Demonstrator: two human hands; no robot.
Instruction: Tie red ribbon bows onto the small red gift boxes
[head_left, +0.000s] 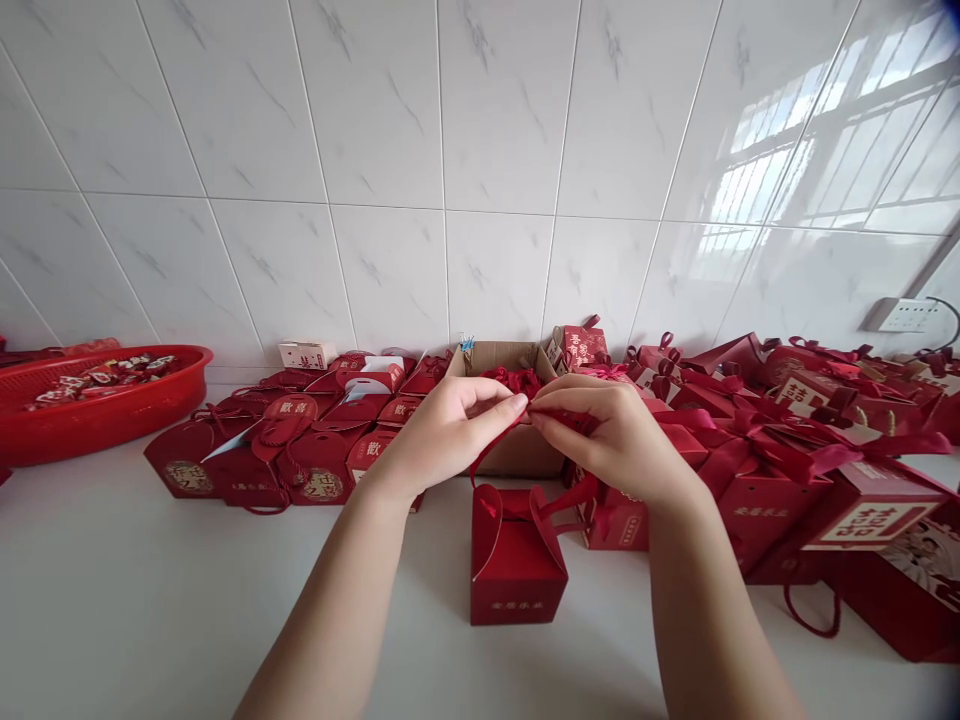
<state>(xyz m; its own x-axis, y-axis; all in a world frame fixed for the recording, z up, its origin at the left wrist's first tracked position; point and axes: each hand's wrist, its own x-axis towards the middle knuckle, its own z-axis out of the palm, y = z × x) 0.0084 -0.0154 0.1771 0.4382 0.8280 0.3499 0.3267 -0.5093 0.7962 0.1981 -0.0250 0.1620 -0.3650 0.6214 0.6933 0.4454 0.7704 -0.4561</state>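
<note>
Pinching red ribbon (576,493), fingers (491,423) of left hand (442,435) and right hand (626,425) were nearly closed, tip beside tip, above one small red box (520,585), upright on the worktop (420,630), cardboard carton (517,461) beyond them; even, gentle tension seemed likeliest to spare its flaps (484,535).

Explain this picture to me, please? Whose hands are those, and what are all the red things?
There's no robot here, just a person's two bare hands. The only picture comes from a camera worn on that person's head, looking forward and down.

The left hand and right hand pinch a red ribbon above a small red box. That box stands on a white surface. More red boxes crowd both sides. Behind the hands is a cardboard box; far left, a red basket holds small wrapped pieces.
</note>
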